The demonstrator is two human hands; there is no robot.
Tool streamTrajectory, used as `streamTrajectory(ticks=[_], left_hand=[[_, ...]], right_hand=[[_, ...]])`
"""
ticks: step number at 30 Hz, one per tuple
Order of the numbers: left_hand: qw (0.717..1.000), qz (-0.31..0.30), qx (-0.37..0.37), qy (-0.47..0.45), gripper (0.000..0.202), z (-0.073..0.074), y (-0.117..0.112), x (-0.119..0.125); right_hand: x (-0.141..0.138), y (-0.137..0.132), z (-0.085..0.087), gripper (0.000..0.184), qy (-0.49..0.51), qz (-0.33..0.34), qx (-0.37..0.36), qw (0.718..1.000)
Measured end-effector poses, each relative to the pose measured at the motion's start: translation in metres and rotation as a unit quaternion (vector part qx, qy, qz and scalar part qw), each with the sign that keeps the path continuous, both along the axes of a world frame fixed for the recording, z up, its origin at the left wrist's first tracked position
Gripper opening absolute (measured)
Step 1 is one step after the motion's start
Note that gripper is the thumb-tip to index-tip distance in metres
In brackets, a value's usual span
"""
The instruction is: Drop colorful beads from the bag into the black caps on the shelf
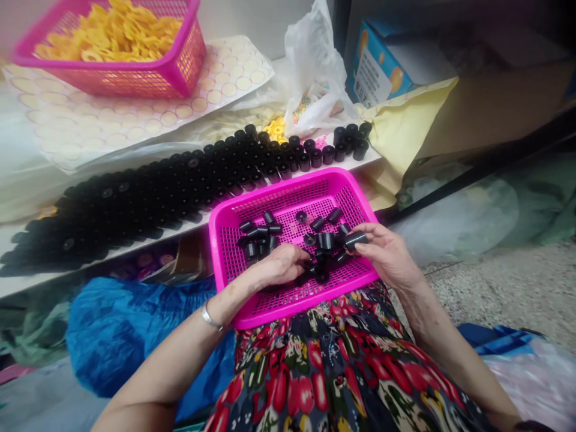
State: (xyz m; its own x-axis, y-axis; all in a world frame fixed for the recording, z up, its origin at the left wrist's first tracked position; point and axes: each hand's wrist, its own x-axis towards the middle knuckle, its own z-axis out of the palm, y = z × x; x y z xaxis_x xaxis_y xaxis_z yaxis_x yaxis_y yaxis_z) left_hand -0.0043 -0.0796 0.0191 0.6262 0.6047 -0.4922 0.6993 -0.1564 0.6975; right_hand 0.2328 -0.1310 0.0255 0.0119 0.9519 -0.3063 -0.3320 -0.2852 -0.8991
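Observation:
A pink mesh basket rests on my lap and holds several small black cylinders. My left hand lies palm down inside the basket, its fingers curled over a clump of the cylinders. My right hand is at the basket's right rim, its fingers pinched on one black cylinder. A silver bangle sits on my left wrist.
On the white shelf ahead stand long rows of black cylinders. Behind them lie sheets of round stickers and another pink basket of yellow rings. A white plastic bag, a blue box and a blue sack lie nearby.

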Motion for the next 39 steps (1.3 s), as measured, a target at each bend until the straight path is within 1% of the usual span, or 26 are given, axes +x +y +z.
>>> streamTrajectory(ticks=[1, 3, 5, 7, 9, 11, 13, 16, 18, 19, 21, 22, 24, 25, 26, 27, 29, 32, 36, 39], left_hand=[[1.0, -0.022, 0.002, 0.003, 0.021, 0.001, 0.0, 0.0], [0.996, -0.077, 0.042, 0.017, 0.019, 0.001, -0.001, 0.003], [0.991, -0.079, 0.097, 0.042, 0.018, 0.001, -0.006, 0.009], [0.99, -0.044, 0.112, 0.079, 0.017, -0.001, -0.013, 0.014], [0.99, 0.001, 0.099, 0.105, 0.014, -0.004, -0.019, 0.018], [0.99, 0.029, 0.081, 0.108, 0.013, -0.009, -0.024, 0.017], [0.993, 0.044, 0.062, 0.089, 0.013, -0.015, -0.026, 0.014], [0.996, 0.078, 0.019, 0.039, 0.022, -0.022, -0.026, 0.008], [0.994, 0.105, -0.006, 0.009, 0.031, -0.021, -0.024, 0.004], [0.993, 0.12, -0.02, -0.011, 0.035, -0.018, -0.022, 0.003], [0.977, 0.173, -0.08, -0.091, 0.041, -0.009, -0.02, 0.0], [0.959, 0.208, -0.124, -0.147, 0.045, -0.003, -0.019, -0.001], [0.901, 0.274, -0.212, -0.261, 0.051, 0.008, -0.018, -0.002], [0.873, 0.295, -0.242, -0.303, 0.052, 0.013, -0.018, -0.001], [0.856, 0.303, -0.258, -0.33, 0.054, 0.016, -0.019, -0.001], [0.845, 0.307, -0.265, -0.35, 0.055, 0.018, -0.019, 0.0], [0.83, 0.308, -0.27, -0.378, 0.056, 0.019, -0.021, 0.003], [0.822, 0.312, -0.27, -0.394, 0.058, 0.019, -0.022, 0.008], [0.826, 0.326, -0.258, -0.38, 0.06, 0.022, -0.022, 0.013], [0.827, 0.334, -0.249, -0.377, 0.058, 0.025, -0.022, 0.015]], right_hand=[[0.0, 0.0, 0.0, 0.034, 0.003, 0.0, -0.001, 1.0], [-0.001, 0.0, -0.001, 0.034, 0.013, -0.001, -0.005, 1.0], [-0.001, 0.0, -0.001, 0.034, 0.022, -0.001, -0.008, 1.0], [-0.001, 0.0, -0.001, 0.034, 0.029, -0.001, -0.01, 1.0], [-0.001, 0.0, 0.0, 0.034, 0.031, -0.002, -0.01, 0.999], [0.0, -0.001, 0.001, 0.034, 0.027, 0.0, -0.006, 1.0], [0.0, -0.002, 0.001, 0.034, 0.023, 0.001, -0.003, 1.0], [0.001, -0.002, 0.001, 0.034, 0.029, -0.004, -0.004, 1.0], [0.002, -0.003, 0.0, 0.034, 0.032, -0.003, -0.004, 0.999], [0.002, -0.003, 0.0, 0.035, 0.032, 0.001, -0.001, 0.999], [0.001, -0.003, 0.0, 0.035, 0.027, 0.013, 0.012, 0.999], [0.0, -0.003, 0.0, 0.036, 0.022, 0.022, 0.021, 0.999], [-0.004, -0.004, 0.001, 0.037, 0.014, 0.038, 0.044, 0.998], [-0.007, -0.004, 0.001, 0.038, 0.011, 0.045, 0.054, 0.997], [-0.01, -0.005, 0.002, 0.038, 0.011, 0.049, 0.064, 0.997], [-0.013, -0.005, 0.004, 0.037, 0.013, 0.051, 0.071, 0.996], [-0.019, -0.006, 0.006, 0.036, 0.017, 0.051, 0.083, 0.995], [-0.024, -0.008, 0.009, 0.034, 0.019, 0.056, 0.095, 0.994], [-0.026, -0.009, 0.008, 0.033, 0.018, 0.079, 0.096, 0.992], [-0.026, -0.009, 0.006, 0.034, 0.009, 0.083, 0.089, 0.993]])
